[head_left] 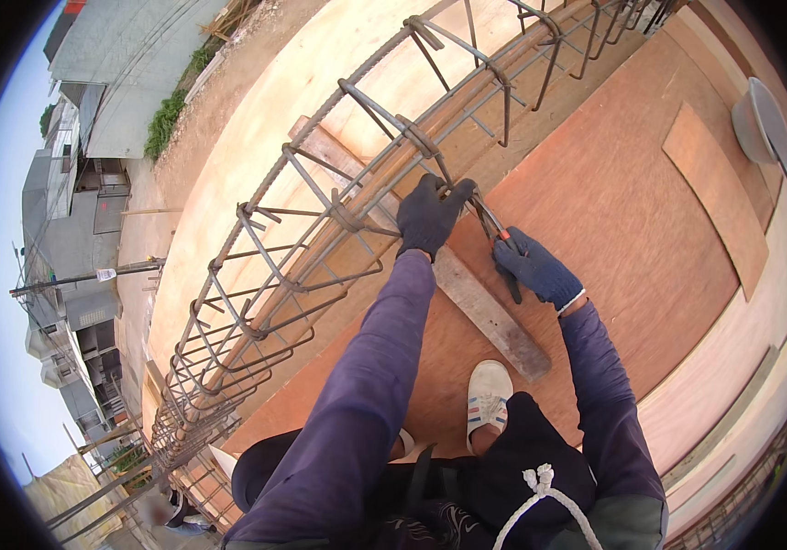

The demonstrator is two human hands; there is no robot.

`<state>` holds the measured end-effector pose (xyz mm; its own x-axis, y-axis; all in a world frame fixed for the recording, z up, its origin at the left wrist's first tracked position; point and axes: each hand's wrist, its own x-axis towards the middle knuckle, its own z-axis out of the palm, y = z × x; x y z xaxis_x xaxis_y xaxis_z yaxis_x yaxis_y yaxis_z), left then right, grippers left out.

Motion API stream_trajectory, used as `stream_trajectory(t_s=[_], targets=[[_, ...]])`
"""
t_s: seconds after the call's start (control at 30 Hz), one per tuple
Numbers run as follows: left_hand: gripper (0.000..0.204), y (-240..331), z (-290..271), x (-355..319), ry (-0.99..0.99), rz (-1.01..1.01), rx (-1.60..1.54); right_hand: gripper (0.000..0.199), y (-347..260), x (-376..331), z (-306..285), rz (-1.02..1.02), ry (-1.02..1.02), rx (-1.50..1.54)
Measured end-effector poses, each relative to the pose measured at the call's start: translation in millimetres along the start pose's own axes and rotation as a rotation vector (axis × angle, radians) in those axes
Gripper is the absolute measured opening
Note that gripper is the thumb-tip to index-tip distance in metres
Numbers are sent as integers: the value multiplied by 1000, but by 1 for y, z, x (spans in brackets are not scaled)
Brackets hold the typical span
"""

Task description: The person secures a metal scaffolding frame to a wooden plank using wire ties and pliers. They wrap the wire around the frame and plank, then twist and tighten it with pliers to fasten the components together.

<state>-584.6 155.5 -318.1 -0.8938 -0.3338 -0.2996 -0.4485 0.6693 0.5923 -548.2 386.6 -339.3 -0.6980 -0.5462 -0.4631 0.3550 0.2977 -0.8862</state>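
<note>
My right hand (540, 269), in a dark glove, is closed around a pair of pliers (489, 217) with orange-red and black handles. The pliers' jaws point up and left, close to the fingers of my left hand (430, 217). That hand, also in a dark glove, is closed beside a bent stirrup end of the rebar cage (425, 145); what its fingers grip is hidden. The cage runs diagonally from lower left to upper right, its square stirrups tied along long bars. Beneath it a wooden plank (494, 314) lies crosswise, passing under my left hand.
Reddish plywood (632, 211) forms the deck under my shoe (489, 396). A thin loose board (719, 197) and a grey bucket (760, 124) are at the right. Past the cage, pale plywood (228, 192) borders a drop to the ground, with buildings beyond. Another person (182, 513) is at lower left.
</note>
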Motion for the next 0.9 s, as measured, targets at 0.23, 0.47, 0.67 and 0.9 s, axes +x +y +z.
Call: stream_trajectory(t_s=[0.23,0.47,0.67,0.9], targets=[[75,-3,2,-8,3,114,97,33,-13,-4,-16,-23,509,-68],[69,-7,6,-1,12,66,112,29,-47,-49,-20,-506,279,-509],[53,-12,10,0,42,59,16,33,-60,-18,-5,-285,74,-549],[52,-8,14,-1,113,91,39,32,-61,-11,-6,-270,107,-523]])
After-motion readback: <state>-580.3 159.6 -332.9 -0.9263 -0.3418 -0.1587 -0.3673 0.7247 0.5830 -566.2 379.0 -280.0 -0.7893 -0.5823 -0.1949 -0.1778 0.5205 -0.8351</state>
